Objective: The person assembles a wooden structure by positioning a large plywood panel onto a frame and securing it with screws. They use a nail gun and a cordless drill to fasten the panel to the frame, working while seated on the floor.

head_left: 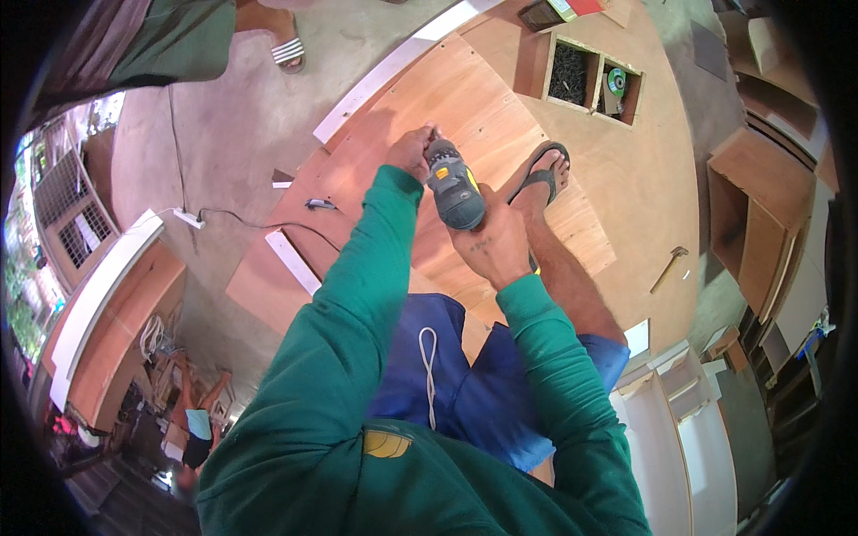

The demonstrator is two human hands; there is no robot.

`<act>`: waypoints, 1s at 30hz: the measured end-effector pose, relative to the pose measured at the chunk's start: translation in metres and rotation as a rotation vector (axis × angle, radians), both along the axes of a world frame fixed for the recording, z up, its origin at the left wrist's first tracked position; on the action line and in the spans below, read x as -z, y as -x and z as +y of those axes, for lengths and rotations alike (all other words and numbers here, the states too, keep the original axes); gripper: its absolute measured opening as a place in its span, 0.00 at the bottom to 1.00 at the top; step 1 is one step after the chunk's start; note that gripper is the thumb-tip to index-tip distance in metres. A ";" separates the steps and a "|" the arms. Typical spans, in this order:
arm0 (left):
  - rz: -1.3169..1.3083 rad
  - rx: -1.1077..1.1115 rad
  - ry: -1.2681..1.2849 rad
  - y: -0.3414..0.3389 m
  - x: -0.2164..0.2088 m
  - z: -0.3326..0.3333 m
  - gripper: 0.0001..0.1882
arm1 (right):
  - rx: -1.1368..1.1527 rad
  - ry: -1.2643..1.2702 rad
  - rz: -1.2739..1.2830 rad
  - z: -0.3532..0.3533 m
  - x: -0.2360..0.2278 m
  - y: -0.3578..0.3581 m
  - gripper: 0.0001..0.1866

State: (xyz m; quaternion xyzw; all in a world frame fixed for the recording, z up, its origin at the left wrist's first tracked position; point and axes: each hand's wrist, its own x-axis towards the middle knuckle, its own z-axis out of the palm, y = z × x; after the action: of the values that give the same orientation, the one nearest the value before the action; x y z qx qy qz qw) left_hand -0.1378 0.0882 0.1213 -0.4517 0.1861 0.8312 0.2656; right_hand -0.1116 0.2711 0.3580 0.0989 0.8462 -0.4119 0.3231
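A black and yellow cordless drill point(457, 189) points away from me above a plywood panel point(483, 98). My right hand point(493, 239) is wrapped around its handle, most of which is hidden by the hand. At the drill's front end, my left hand point(411, 152) has its fingers closed beside the chuck. Whatever those fingers pinch is too small to make out. Under and around my hands, the panel shows small dark screw or nail spots. My sandalled foot point(547, 172) rests on the panel, to the right of the drill.
A compartmented wooden box point(595, 81) holds dark screws and a green disc. A hammer point(668, 268) lies at the right. A cable with a power strip point(189, 218) crosses the floor at left. Wooden cabinets point(755, 219) stand far right. Another person's foot point(288, 52) is at the top left.
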 end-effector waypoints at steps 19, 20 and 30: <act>-0.201 0.024 -0.003 -0.039 0.143 0.132 0.16 | 0.312 -0.082 -0.198 0.041 0.086 -0.014 0.21; -0.202 0.031 0.001 -0.041 0.149 0.133 0.16 | 0.302 -0.082 -0.190 0.043 0.088 -0.012 0.20; -0.237 0.026 0.015 -0.047 0.171 0.138 0.19 | 0.278 -0.120 -0.173 0.047 0.100 -0.010 0.20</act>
State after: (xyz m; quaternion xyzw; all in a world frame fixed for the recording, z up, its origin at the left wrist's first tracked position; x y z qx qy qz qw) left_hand -0.0906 0.2262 -0.0494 -0.5465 0.1654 0.7670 0.2929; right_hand -0.1011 0.3176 0.2581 0.2691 0.8164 -0.3914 0.3284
